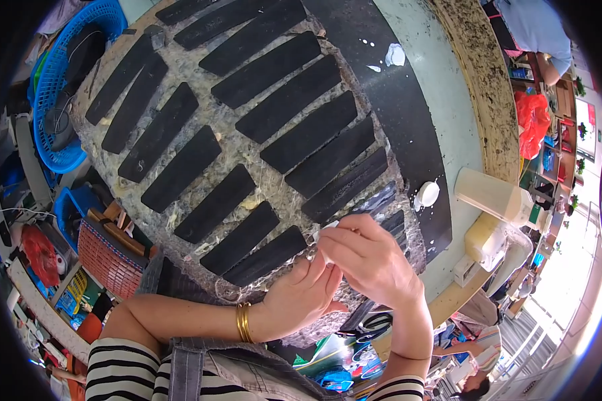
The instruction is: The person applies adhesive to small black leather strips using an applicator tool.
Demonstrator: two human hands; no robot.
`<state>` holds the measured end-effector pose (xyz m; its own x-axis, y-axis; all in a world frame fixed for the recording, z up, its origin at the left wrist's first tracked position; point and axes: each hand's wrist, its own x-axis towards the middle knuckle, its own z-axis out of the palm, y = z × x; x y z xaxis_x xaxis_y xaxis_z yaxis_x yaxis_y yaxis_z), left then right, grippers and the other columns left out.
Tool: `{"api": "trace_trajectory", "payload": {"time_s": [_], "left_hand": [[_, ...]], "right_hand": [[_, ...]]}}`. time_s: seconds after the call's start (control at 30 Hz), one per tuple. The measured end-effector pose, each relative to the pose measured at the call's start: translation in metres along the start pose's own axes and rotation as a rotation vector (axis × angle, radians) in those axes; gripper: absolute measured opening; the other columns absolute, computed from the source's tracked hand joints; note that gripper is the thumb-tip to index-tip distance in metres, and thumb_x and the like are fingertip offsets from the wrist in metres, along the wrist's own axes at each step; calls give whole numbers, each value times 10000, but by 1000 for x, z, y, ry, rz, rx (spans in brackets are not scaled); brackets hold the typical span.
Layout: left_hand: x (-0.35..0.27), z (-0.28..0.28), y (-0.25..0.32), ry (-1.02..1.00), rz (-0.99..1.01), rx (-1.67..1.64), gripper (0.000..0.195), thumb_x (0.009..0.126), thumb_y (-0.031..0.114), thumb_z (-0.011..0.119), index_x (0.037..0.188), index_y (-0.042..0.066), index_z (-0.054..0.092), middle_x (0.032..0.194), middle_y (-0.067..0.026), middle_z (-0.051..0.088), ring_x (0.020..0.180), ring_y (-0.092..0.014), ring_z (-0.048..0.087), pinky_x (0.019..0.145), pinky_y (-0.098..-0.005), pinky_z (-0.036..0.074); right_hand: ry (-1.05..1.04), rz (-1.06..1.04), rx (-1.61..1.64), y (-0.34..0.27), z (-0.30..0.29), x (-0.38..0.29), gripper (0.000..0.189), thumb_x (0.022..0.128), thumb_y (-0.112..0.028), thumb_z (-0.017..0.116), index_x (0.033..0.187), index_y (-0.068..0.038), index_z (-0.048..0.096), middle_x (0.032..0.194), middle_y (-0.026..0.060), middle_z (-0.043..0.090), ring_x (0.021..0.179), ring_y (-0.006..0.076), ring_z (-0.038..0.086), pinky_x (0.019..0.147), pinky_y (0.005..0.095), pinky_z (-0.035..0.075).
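Note:
Under my hands lies a large slab (236, 148) with a rough, fibrous, mottled surface. Flat black strips (301, 133) with rounded or slanted ends cover it in two slanting columns. My left hand (301, 298), gold bangles at the wrist, meets my right hand (373, 260) at the slab's near edge. Between their pinched fingertips shows a small white piece (326, 230), mostly hidden; what it is made of is unclear. Just beyond my right hand, a strip (373, 198) looks glossy and wet. The nearest strip (266, 255) to my left hand lies flat.
A white cap (427, 193) sits amid white splashes on the black sheet (421, 140). Jugs (491, 195) stand by the table's right edge. Left are a blue plastic basket (60, 125) and a chair with a red woven back (110, 255). Other people (537, 30) are nearby.

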<state>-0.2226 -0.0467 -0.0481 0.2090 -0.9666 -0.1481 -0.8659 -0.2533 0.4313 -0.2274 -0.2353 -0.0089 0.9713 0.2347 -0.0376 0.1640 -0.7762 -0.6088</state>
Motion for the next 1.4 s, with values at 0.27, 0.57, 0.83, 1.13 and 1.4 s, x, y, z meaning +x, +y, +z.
{"api": "trace_trajectory", "payload": {"time_s": [0.27, 0.57, 0.83, 1.13, 1.4], "left_hand": [[1, -2, -1, 78, 35, 38, 848, 878, 669, 492, 1301, -62, 561, 1296, -200, 580, 1250, -316, 470, 941, -352, 379], [5, -6, -4, 109, 19, 42, 895, 866, 681, 486, 1340, -78, 517, 1401, -245, 514, 1222, -309, 473, 947, -338, 374], [11, -12, -6, 145, 19, 41, 934, 824, 706, 512, 1341, -73, 518, 1393, -242, 516, 1176, -285, 484, 951, -345, 374], [20, -16, -11, 192, 28, 12, 919, 826, 712, 532, 1307, -70, 542, 1298, -214, 564, 1176, -295, 501, 952, -386, 391], [33, -26, -16, 217, 68, 1, 908, 828, 678, 553, 1288, -104, 544, 1154, -167, 586, 1104, -299, 539, 930, -390, 382]], "right_hand": [[5, 3, -64, 2, -2, -2, 336, 622, -83, 657, 949, -3, 643, 1018, 89, 660, 955, 297, 608, 808, 355, 539], [-24, 34, -151, 6, -5, -4, 355, 610, -64, 647, 959, -6, 654, 1027, 92, 665, 1015, 309, 609, 864, 355, 539], [53, 93, -57, 9, -9, -10, 397, 590, 34, 686, 985, 5, 650, 1035, 95, 664, 956, 315, 605, 817, 386, 523], [191, 71, -36, 21, -23, -20, 386, 603, 69, 677, 981, -9, 664, 1052, 93, 680, 935, 324, 602, 786, 380, 534], [193, 228, -241, 47, -33, -30, 344, 619, 58, 682, 952, -23, 649, 1017, 75, 675, 937, 297, 600, 775, 371, 534]]}}
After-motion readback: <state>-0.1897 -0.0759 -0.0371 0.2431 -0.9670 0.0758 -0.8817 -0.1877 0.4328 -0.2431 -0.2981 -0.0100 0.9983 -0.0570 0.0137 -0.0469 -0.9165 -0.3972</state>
